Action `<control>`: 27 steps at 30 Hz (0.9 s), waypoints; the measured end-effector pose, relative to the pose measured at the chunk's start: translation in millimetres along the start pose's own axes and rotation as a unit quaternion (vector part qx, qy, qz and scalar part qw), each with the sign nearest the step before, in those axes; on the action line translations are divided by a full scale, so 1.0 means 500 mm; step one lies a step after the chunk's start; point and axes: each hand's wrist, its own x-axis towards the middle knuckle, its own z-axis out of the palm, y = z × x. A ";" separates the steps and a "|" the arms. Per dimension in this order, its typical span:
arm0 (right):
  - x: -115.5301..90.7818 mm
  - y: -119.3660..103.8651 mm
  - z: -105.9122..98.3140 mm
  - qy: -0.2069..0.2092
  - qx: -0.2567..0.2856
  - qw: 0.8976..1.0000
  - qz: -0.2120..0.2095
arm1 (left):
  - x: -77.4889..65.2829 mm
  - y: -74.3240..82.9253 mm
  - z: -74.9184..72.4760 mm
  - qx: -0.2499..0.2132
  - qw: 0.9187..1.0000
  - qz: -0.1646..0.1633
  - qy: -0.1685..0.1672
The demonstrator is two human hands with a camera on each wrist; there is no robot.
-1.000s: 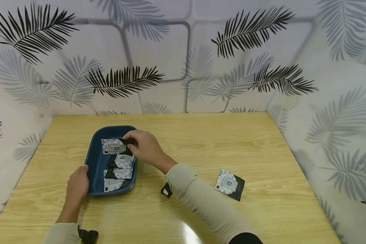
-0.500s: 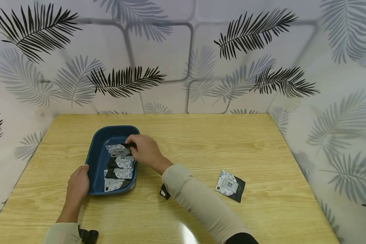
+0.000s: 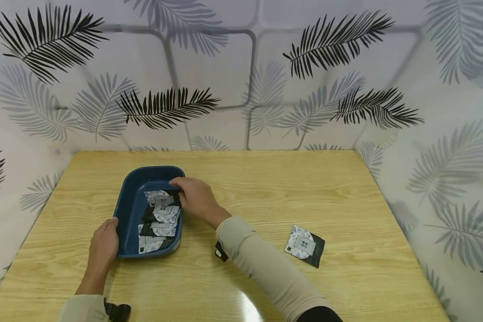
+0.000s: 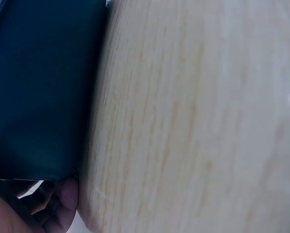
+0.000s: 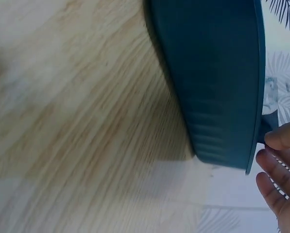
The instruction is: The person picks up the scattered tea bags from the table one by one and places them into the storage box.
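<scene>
A dark blue plastic basin stands at the table's left, partly filled with several black-and-floral sachets. My left hand grips its left side, thumb on the rim; curled fingers show at a basin corner in the left wrist view. Over the right rim reaches my right hand, thumb and forefinger apart beside the dark end of the topmost sachet. In the right wrist view the thumb overlaps that sachet's dark corner, the other fingers spread loosely. Below lie more sachets, overlapping in the basin.
Another sachet lies flat on the wood-grain table, right of the right sleeve. A small black device shows at the right cuff; a second one sits at the left cuff. A leaf-patterned backdrop stands behind the table.
The topmost sachet has gone down onto the others in the basin. My right thumb and forefinger have parted from their pinch, and that hand has shifted slightly right. The left hand stays put.
</scene>
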 end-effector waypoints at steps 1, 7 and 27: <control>-0.001 0.004 -0.004 0.000 -0.003 1.000 0.004 | 0.001 0.000 0.001 0.002 1.000 0.000 0.000; -0.026 0.039 -0.031 0.014 0.026 0.999 0.035 | 0.005 -0.001 0.002 0.014 1.000 0.000 0.008; -0.142 0.175 -0.134 0.040 0.054 0.995 0.077 | 0.006 -0.003 0.005 0.013 1.000 -0.007 0.020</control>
